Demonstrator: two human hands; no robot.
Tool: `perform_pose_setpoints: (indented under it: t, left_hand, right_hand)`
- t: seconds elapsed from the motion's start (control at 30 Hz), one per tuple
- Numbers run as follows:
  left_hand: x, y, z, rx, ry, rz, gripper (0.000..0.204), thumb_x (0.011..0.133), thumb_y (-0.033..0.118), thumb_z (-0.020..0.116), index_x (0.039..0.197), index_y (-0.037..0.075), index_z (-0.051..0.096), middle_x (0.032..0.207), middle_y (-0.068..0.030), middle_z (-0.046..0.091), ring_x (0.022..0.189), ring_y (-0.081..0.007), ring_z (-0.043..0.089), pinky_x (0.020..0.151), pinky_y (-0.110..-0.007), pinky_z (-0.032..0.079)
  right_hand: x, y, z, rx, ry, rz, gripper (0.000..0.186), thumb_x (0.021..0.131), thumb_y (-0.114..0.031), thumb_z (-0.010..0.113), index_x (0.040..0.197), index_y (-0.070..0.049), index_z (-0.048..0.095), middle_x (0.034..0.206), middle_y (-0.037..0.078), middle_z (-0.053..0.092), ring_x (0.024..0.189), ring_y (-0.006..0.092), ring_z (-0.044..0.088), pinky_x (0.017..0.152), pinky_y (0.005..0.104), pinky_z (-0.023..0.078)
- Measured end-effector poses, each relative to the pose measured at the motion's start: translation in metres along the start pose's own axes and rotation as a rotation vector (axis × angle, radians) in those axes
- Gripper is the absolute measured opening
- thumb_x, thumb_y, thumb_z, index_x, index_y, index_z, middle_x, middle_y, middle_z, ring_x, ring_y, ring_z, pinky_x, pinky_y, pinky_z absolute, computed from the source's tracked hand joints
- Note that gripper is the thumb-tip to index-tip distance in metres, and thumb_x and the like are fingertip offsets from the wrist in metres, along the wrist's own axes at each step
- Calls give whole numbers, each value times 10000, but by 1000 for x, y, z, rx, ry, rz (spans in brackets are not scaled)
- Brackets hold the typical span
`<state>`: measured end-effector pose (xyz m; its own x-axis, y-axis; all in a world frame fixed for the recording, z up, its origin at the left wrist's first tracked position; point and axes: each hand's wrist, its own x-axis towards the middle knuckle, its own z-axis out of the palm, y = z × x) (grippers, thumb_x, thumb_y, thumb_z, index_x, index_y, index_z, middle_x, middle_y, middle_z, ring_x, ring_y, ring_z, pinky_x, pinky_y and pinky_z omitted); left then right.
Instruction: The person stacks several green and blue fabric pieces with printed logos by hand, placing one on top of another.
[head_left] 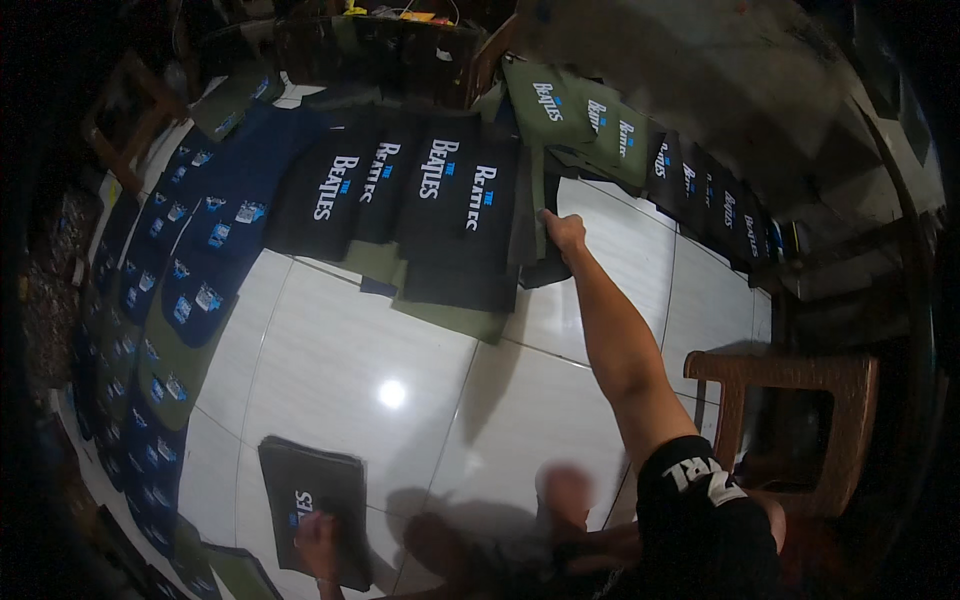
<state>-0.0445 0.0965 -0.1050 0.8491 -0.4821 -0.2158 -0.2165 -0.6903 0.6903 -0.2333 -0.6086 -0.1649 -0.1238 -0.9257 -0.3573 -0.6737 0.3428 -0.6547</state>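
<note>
Right hand [566, 234] grasping a dark cloth piece [527, 232] by its edge, left hand [317, 546] over a dark printed stack [312, 466], grip unclear, white tiled floor [350, 345]

I seem to be in a printing workshop, though the rim is dark: black printed panels [450, 250] overlap toward twelve o'clock, blue printed panels [200, 260] toward nine, green printed panels [574, 126] toward one, around white floor tiles [350, 350].
</note>
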Motion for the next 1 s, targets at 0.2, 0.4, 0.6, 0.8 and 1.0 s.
perform_pose_setpoints:
  t: [0.2,0.4,0.6,0.8,1.0]
  left_hand:
    - [24,100,44,-276,-321,-98,122,869,64,636,949,-27,626,805,-53,626,790,-129,627,715,-262,497]
    - [41,116,55,-18,-332,55,168,843,114,672,975,14,645,844,-121,686,764,-175,665,695,-312,518]
    - [31,62,66,6,-453,85,184,879,156,650,978,0,636,847,-105,686,795,-174,671,714,-304,521]
    - [23,113,70,-20,-445,60,189,844,152,653,970,11,643,865,-120,688,809,-206,678,720,-325,520]
    - [27,126,49,-95,-496,36,215,837,147,651,996,2,640,882,-124,686,830,-208,669,739,-320,514]
  right_hand:
    - [-22,-26,18,-124,-9,21,604,697,-416,776,1035,67,643,1106,237,643,1046,361,625,889,410,502]
    - [-3,-28,22,-129,-40,11,563,703,-393,772,1028,51,655,1070,224,659,1018,338,641,871,403,507]
    - [9,-42,26,-249,-461,-219,580,684,-302,790,1075,96,634,1014,186,675,927,281,657,786,390,526]
    - [9,-15,16,111,-407,-69,556,641,-171,847,1033,146,612,1030,221,672,925,306,673,768,389,557]
    - [-4,17,-38,354,-580,67,273,770,13,680,998,144,604,925,185,671,775,252,676,626,364,567]
